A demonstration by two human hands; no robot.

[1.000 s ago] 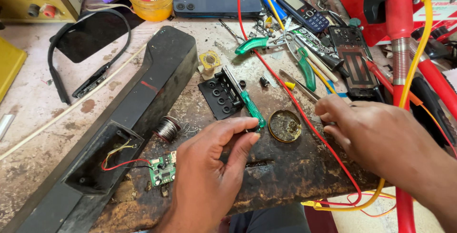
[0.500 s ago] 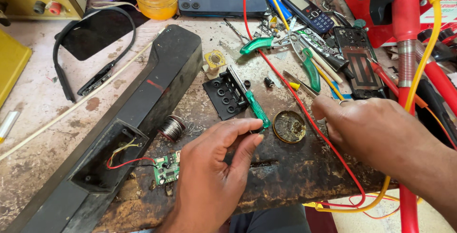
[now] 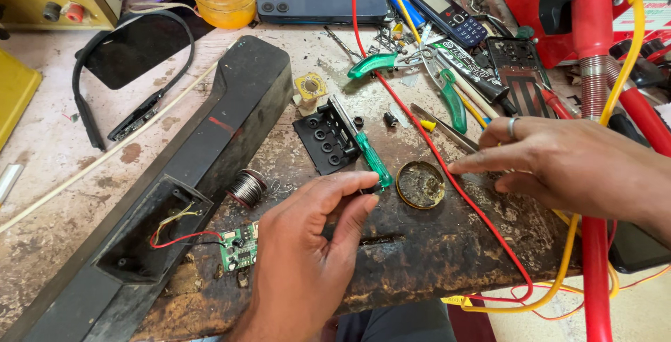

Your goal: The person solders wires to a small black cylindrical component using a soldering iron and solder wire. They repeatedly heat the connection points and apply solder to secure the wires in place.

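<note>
1. Head view: the left hand (image 3: 300, 258) has its thumb and fingertips pinched on the butt of a green-handled screwdriver with a thin steel shaft (image 3: 363, 147). Half a second ago those fingers were just short of the handle; now they touch it, so contact is made, though the tool is not lifted and lies across a black plastic panel with round holes (image 3: 323, 139).
2. The right hand (image 3: 580, 167) holds nothing. Its fingers are spread, and they have slid leftward, the tips now pressing the worn, stained wooden board (image 3: 447, 244) just right of a round brass-coloured tin of dark paste (image 3: 420, 184).
3. That tin sits just right of the pinch, nearly touching the screwdriver's handle end; a red wire (image 3: 447, 174) runs past its far side.
4. Left of the pinch lie a spool of solder wire (image 3: 247, 188) and a small green circuit board (image 3: 237, 247), wired into the open end of a long black speaker housing (image 3: 210, 146).
5. Open board lies only toward the near edge below the pinch; beyond the shaft, tools crowd in.
</note>
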